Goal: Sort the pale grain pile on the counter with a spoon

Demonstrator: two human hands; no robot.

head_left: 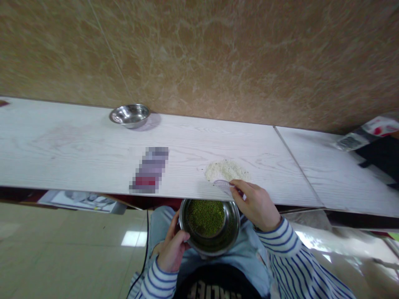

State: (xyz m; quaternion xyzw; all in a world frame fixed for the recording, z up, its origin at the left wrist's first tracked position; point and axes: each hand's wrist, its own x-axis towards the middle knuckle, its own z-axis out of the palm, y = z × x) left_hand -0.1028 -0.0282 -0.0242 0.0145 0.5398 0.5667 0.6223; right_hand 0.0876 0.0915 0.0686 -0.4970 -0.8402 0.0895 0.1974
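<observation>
My left hand [172,248] grips the rim of a steel bowl [229,236] that is held just below the table's near edge, over my lap. Green beans [205,216] lie in the bowl. My right hand [256,204] pinches a small clear plastic card or scraper [223,185] at the table edge, right above the bowl. A small heap of white rice [225,170] lies on the table just beyond the scraper.
The white wood-grain table [77,145] runs left to right against a brown marbled wall. An empty steel bowl [129,115] stands at the back. A blurred-out flat object [149,170] lies near the front edge. Packets [368,135] lie far right.
</observation>
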